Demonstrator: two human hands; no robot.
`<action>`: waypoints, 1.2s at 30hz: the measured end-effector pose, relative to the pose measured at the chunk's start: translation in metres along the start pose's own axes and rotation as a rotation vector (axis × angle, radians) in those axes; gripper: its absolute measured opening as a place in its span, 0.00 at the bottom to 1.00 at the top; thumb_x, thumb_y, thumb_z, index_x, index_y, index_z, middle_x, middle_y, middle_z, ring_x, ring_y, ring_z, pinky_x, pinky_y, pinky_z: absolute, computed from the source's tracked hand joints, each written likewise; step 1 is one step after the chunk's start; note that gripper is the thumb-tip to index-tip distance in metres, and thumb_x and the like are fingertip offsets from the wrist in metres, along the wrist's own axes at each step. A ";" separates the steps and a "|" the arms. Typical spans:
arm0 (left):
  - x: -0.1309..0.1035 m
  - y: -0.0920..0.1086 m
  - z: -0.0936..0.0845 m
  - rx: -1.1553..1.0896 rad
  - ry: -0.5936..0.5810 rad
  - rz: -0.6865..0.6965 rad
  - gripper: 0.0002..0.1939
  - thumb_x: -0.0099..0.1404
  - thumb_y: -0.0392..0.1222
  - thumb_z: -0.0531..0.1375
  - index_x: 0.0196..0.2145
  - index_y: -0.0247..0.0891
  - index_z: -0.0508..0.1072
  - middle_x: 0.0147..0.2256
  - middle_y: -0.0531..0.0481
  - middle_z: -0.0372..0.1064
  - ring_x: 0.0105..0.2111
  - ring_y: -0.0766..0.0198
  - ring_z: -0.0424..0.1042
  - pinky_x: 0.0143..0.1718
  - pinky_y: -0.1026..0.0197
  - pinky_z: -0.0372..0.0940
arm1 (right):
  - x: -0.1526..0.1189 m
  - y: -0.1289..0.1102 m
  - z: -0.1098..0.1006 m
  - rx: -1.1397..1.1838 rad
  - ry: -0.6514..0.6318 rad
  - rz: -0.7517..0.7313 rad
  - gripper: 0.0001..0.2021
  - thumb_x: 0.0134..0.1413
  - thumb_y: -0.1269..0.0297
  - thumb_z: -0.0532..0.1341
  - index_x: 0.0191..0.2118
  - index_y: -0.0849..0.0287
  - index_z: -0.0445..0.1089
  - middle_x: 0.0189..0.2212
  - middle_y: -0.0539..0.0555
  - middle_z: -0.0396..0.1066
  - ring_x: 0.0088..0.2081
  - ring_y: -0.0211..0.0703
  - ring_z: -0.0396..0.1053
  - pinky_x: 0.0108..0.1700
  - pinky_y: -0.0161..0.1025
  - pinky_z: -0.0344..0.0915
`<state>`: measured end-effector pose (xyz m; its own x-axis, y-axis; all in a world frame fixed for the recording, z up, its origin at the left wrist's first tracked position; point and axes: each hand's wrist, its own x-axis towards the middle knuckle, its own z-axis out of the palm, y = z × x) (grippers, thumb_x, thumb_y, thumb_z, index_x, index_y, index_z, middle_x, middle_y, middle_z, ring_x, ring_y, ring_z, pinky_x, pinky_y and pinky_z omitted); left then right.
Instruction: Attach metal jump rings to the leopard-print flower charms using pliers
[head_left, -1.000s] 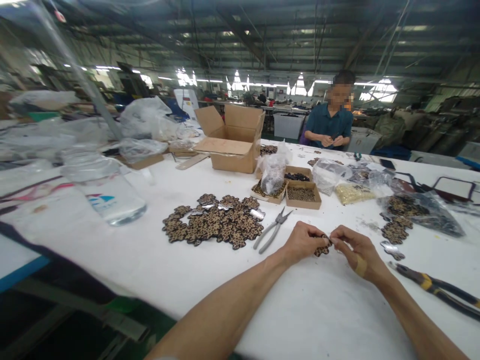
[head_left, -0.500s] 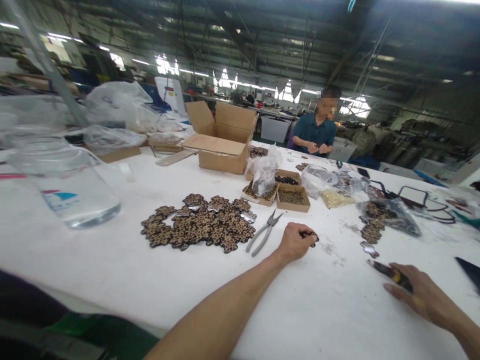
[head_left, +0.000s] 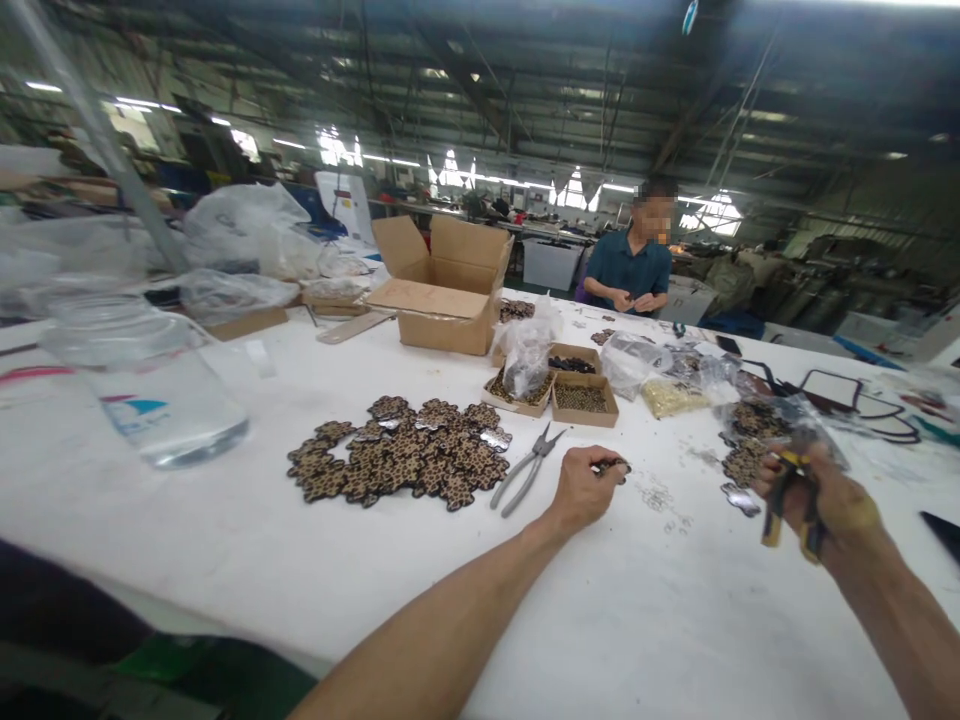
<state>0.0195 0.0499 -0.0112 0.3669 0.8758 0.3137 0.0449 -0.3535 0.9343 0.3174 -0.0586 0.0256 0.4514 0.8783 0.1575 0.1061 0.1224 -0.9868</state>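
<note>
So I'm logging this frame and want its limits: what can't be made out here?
Head view only:
- Piece in the left hand: mostly hidden by its fingers.
- Pliers in the right hand: blurred, tips not clear.
- Contents of the cardboard box: hidden by its walls.
- Loose bits on the table: too small to tell.

Leopard-spotted brown-and-black flower pieces (head_left: 401,462) lie on the white table (head_left: 315,560). The pliers (head_left: 787,495) in the right hand (head_left: 825,495) have yellow-and-black handles (blurred). Grey pliers (head_left: 525,468) lie bare-metalled; the boxes (head_left: 442,285) are tan cardboard.
</note>
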 end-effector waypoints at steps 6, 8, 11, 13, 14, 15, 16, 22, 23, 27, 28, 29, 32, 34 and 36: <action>-0.006 0.013 0.002 0.179 0.068 0.175 0.07 0.64 0.40 0.61 0.35 0.36 0.79 0.32 0.47 0.75 0.31 0.65 0.70 0.34 0.64 0.64 | 0.006 -0.002 0.119 0.351 -0.227 0.232 0.26 0.39 0.59 0.77 0.42 0.57 0.66 0.26 0.48 0.65 0.24 0.37 0.64 0.24 0.36 0.65; -0.006 0.015 0.003 0.209 0.073 0.228 0.07 0.65 0.39 0.61 0.34 0.36 0.79 0.32 0.47 0.74 0.31 0.65 0.69 0.34 0.63 0.64 | 0.000 0.009 0.138 0.349 -0.253 0.253 0.27 0.39 0.61 0.77 0.44 0.59 0.66 0.25 0.49 0.67 0.24 0.37 0.65 0.24 0.36 0.65; -0.006 0.015 0.006 0.230 0.081 0.264 0.07 0.65 0.39 0.60 0.33 0.37 0.78 0.32 0.47 0.74 0.32 0.64 0.70 0.35 0.63 0.65 | -0.003 0.019 0.143 0.354 -0.270 0.275 0.28 0.39 0.63 0.77 0.45 0.60 0.66 0.24 0.48 0.67 0.24 0.38 0.65 0.24 0.37 0.65; -0.006 0.015 0.009 0.237 0.082 0.278 0.07 0.66 0.39 0.60 0.34 0.37 0.78 0.33 0.46 0.74 0.33 0.63 0.71 0.36 0.62 0.66 | -0.003 0.020 0.138 0.345 -0.257 0.289 0.28 0.38 0.63 0.77 0.45 0.60 0.65 0.22 0.47 0.66 0.22 0.38 0.64 0.23 0.37 0.64; -0.006 0.014 0.011 0.242 0.079 0.287 0.07 0.66 0.39 0.60 0.34 0.37 0.78 0.33 0.46 0.74 0.33 0.63 0.71 0.36 0.62 0.66 | -0.003 0.020 0.136 0.335 -0.251 0.294 0.28 0.37 0.63 0.77 0.45 0.60 0.65 0.22 0.47 0.66 0.22 0.38 0.64 0.23 0.37 0.64; -0.007 0.013 0.012 0.248 0.076 0.296 0.07 0.66 0.39 0.59 0.34 0.38 0.78 0.33 0.46 0.74 0.33 0.63 0.71 0.36 0.61 0.66 | -0.004 0.018 0.133 0.322 -0.250 0.299 0.28 0.38 0.62 0.77 0.44 0.60 0.65 0.21 0.47 0.66 0.22 0.38 0.64 0.23 0.37 0.64; -0.008 0.013 0.013 0.257 0.073 0.308 0.07 0.66 0.39 0.59 0.34 0.38 0.77 0.33 0.45 0.74 0.33 0.62 0.71 0.37 0.61 0.66 | -0.005 0.016 0.131 0.309 -0.255 0.301 0.27 0.38 0.62 0.76 0.44 0.60 0.65 0.21 0.47 0.66 0.22 0.38 0.64 0.23 0.37 0.64; -0.011 0.009 0.015 0.325 0.033 0.413 0.07 0.67 0.38 0.58 0.38 0.38 0.77 0.34 0.44 0.74 0.37 0.59 0.72 0.41 0.57 0.68 | -0.013 0.005 0.128 0.267 -0.290 0.251 0.25 0.42 0.60 0.74 0.45 0.61 0.65 0.20 0.46 0.66 0.21 0.38 0.64 0.25 0.38 0.64; -0.010 0.009 0.014 0.336 0.021 0.431 0.07 0.67 0.38 0.58 0.38 0.38 0.77 0.35 0.44 0.74 0.38 0.59 0.72 0.41 0.57 0.67 | -0.013 0.005 0.128 0.242 -0.295 0.243 0.25 0.42 0.60 0.74 0.45 0.61 0.65 0.20 0.46 0.66 0.21 0.38 0.64 0.24 0.38 0.63; -0.009 0.010 0.012 0.397 -0.070 0.498 0.08 0.68 0.36 0.57 0.40 0.38 0.77 0.36 0.43 0.74 0.39 0.59 0.72 0.42 0.56 0.67 | -0.008 0.003 0.121 0.045 -0.314 0.177 0.23 0.44 0.59 0.71 0.45 0.61 0.66 0.20 0.47 0.68 0.20 0.40 0.65 0.24 0.37 0.62; -0.009 0.010 0.012 0.412 -0.094 0.509 0.08 0.67 0.36 0.57 0.40 0.38 0.77 0.36 0.43 0.74 0.39 0.58 0.72 0.42 0.56 0.67 | -0.007 0.001 0.119 -0.005 -0.330 0.155 0.22 0.46 0.60 0.70 0.45 0.61 0.66 0.21 0.47 0.69 0.21 0.40 0.66 0.24 0.37 0.62; -0.009 0.011 0.011 0.424 -0.114 0.515 0.09 0.67 0.36 0.57 0.40 0.38 0.77 0.37 0.43 0.74 0.39 0.58 0.72 0.42 0.56 0.67 | -0.006 -0.001 0.116 -0.048 -0.353 0.136 0.21 0.47 0.60 0.69 0.45 0.61 0.66 0.22 0.48 0.69 0.21 0.40 0.66 0.24 0.37 0.62; -0.009 0.013 0.013 0.421 -0.150 0.523 0.08 0.67 0.36 0.57 0.40 0.38 0.77 0.37 0.43 0.74 0.39 0.59 0.72 0.42 0.56 0.67 | -0.005 -0.007 0.108 -0.130 -0.424 0.101 0.19 0.49 0.61 0.66 0.46 0.62 0.66 0.21 0.48 0.70 0.22 0.39 0.66 0.25 0.36 0.61; -0.010 0.014 0.015 0.393 -0.161 0.524 0.08 0.67 0.35 0.57 0.40 0.37 0.77 0.37 0.43 0.74 0.38 0.60 0.72 0.42 0.57 0.67 | -0.006 -0.009 0.106 -0.151 -0.453 0.098 0.19 0.49 0.62 0.66 0.46 0.63 0.67 0.21 0.48 0.70 0.22 0.39 0.65 0.24 0.36 0.60; -0.010 0.014 0.016 0.367 -0.152 0.520 0.07 0.66 0.35 0.58 0.39 0.37 0.76 0.36 0.44 0.74 0.37 0.60 0.72 0.40 0.58 0.67 | -0.006 -0.009 0.106 -0.128 -0.467 0.120 0.19 0.48 0.62 0.67 0.46 0.63 0.67 0.21 0.48 0.70 0.21 0.39 0.65 0.23 0.35 0.60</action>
<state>0.0319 0.0310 -0.0035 0.5527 0.5134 0.6564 0.1308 -0.8314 0.5401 0.2196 -0.0154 0.0294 0.0256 0.9995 -0.0194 0.1984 -0.0241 -0.9798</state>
